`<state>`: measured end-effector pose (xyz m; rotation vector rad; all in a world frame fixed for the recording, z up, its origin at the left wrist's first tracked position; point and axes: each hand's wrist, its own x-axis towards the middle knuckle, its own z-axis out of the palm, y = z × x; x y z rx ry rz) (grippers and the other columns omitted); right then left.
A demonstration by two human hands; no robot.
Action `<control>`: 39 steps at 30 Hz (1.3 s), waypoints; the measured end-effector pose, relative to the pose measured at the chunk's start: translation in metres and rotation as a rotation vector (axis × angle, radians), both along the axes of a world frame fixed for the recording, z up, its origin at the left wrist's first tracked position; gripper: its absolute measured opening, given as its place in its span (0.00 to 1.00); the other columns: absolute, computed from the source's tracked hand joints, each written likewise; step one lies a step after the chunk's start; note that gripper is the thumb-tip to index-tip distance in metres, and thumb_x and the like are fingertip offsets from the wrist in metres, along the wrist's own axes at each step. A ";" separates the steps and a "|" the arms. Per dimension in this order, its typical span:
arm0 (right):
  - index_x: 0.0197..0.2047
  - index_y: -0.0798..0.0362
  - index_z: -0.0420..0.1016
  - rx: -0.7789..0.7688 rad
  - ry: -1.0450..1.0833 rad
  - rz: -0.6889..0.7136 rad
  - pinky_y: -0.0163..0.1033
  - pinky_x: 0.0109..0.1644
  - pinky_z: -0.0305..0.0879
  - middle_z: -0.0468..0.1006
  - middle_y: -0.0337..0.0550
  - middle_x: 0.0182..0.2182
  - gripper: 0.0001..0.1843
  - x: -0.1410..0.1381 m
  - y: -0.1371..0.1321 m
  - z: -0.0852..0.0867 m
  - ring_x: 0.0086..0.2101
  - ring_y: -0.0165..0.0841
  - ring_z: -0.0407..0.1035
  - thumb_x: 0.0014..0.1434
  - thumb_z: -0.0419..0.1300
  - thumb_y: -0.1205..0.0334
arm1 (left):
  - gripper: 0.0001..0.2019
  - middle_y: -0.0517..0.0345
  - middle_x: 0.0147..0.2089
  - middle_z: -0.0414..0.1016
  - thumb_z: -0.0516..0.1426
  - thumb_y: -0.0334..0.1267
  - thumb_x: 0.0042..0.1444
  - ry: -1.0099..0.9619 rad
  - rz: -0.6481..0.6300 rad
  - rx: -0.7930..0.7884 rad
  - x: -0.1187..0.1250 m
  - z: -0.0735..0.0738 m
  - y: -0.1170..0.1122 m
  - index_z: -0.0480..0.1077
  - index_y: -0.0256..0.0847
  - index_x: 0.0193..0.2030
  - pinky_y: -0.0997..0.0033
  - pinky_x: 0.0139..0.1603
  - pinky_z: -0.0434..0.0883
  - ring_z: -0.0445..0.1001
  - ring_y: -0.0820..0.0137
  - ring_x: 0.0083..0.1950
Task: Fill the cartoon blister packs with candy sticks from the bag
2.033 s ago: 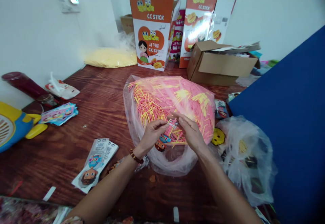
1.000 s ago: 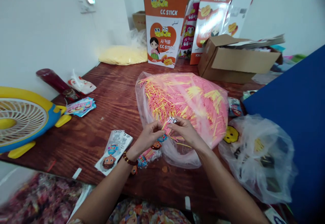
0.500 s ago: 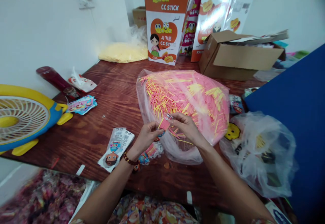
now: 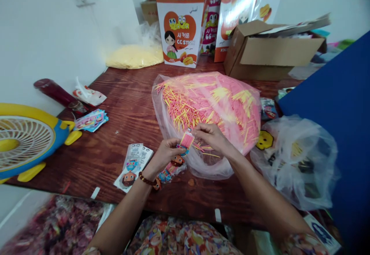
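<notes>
Stick packet (image 4: 187, 140), partly finger-covered, is pinched by left hand (image 4: 167, 153) and right hand (image 4: 213, 137).

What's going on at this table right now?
A person is handling a small clear packet of pink and yellow sticks. The left hand grips its lower part; the right hand has its fingertips at the upper edge, though whether they pinch it is unclear. Just beyond lies a big clear bag of loose sticks, open toward the hands. Flat printed packets lie to the left, and more stick-filled packets sit by the left wrist.
</notes>
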<state>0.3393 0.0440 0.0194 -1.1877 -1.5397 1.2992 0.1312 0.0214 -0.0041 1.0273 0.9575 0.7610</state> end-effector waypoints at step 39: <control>0.27 0.53 0.74 -0.023 -0.344 0.135 0.33 0.29 0.56 0.71 0.34 0.18 0.10 -0.043 -0.019 -0.032 0.21 0.28 0.68 0.59 0.59 0.61 | 0.15 0.54 0.39 0.82 0.67 0.40 0.47 0.336 -0.098 0.130 -0.062 -0.010 -0.020 0.79 0.38 0.41 0.70 0.39 0.72 0.77 0.66 0.37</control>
